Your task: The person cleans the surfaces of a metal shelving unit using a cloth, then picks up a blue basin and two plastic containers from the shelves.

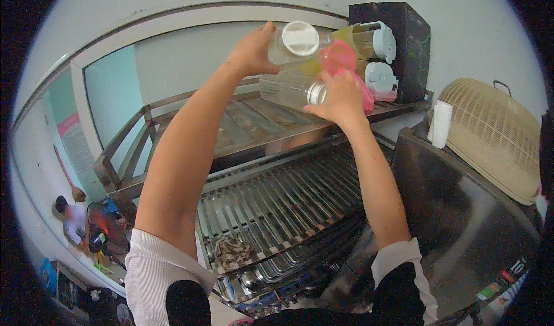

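My left hand (255, 51) grips a clear plastic jar (277, 44) with a white lid facing me, above the top shelf of a metal rack (251, 118). My right hand (339, 96) holds the white-lidded end of another clear bottle (285, 90), which lies on its side below the jar. A pink plastic item (339, 57) is just beyond my right fingers. Behind it, two pitchers with pale blue lids (383, 42) lie stacked on their sides; the upper one has a yellowish body.
A dark box (389, 53) stands behind the pitchers. Right of the rack are a beige mesh food cover (493, 131), a white roll (441, 124) and a dark appliance (458, 209). A crumpled cloth (233, 251) lies on the lower slats. Far left, a person (75, 220) is visible.
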Tool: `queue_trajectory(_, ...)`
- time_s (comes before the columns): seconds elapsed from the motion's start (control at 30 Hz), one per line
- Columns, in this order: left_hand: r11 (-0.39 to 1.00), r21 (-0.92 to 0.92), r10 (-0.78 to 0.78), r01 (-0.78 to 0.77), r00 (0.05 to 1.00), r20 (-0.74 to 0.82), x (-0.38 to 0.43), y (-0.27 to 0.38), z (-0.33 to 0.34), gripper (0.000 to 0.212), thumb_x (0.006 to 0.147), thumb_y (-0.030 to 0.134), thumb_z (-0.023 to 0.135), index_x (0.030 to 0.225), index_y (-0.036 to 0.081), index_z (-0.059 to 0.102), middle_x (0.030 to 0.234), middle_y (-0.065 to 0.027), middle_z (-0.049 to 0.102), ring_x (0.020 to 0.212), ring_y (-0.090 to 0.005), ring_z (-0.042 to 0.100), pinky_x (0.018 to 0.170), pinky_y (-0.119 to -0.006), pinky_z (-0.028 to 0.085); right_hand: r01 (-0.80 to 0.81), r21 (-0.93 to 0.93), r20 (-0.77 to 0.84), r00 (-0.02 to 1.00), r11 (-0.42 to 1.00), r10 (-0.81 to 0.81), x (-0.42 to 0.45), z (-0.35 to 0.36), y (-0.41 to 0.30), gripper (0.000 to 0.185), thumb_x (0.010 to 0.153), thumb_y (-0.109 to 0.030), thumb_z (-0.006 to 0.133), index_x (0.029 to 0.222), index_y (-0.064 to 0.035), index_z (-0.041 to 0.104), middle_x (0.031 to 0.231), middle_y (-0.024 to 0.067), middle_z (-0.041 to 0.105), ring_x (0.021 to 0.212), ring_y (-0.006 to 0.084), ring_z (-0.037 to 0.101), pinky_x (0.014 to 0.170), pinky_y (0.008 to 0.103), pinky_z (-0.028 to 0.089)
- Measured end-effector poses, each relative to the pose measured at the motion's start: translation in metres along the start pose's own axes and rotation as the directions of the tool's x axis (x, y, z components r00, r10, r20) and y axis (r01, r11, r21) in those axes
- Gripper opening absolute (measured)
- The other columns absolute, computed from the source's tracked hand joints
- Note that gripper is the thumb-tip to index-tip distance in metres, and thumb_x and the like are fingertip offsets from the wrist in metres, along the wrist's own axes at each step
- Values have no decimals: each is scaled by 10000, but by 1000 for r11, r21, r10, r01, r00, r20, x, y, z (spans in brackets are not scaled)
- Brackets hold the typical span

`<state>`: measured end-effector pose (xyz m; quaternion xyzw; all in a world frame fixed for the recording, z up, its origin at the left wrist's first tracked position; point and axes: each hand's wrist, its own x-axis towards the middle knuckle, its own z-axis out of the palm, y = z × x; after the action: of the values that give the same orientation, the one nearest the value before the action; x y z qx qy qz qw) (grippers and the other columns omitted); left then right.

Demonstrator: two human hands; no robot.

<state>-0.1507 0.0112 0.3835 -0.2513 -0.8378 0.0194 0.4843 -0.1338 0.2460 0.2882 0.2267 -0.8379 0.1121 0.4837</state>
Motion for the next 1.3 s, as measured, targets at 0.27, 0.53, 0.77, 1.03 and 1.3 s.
queue_trajectory(0.27,994,-108,-69,26,908,-413,9,4,-15,870,451,478,893,1031,-29,488,926,-205,608,904,-373,599,792,-430,477,-12,-44,48,999,999,14,8,13,0,754,537,-390,863,1186,-132,579,1073,141,643,1110,337,539,932,453,420)
queue_trajectory(0.53,985,-126,-169,122,852,-495,6,4,-22,893,453,496,892,1043,-52,505,955,-208,624,912,-365,612,797,-423,486,-38,271,75,997,962,19,15,11,3,763,504,-235,893,1166,-143,525,1293,185,498,1104,400,559,912,499,475)
queue_trajectory(0.77,947,-257,-289,190,854,-433,2,13,-30,795,478,403,874,994,-64,491,987,-242,610,960,-378,603,835,-429,492,70,381,-35,998,922,-61,16,20,13,778,492,-235,887,1167,-96,526,1264,199,488,1162,396,516,970,462,448)
queue_trajectory(1.03,955,-248,-269,164,830,-489,3,9,-28,799,473,444,866,975,-59,499,950,-222,620,928,-371,610,810,-427,500,211,358,-365,928,909,-72,17,15,22,699,501,-251,877,1109,-79,576,1026,132,588,1002,323,577,887,413,457)
queue_trajectory(1.3,939,-217,-343,268,785,-516,3,10,-24,802,461,443,875,973,-44,495,938,-213,625,911,-376,610,808,-427,501,182,356,-412,911,917,-21,47,16,24,761,515,-350,868,1142,-19,591,1071,158,616,1002,318,602,881,394,474)
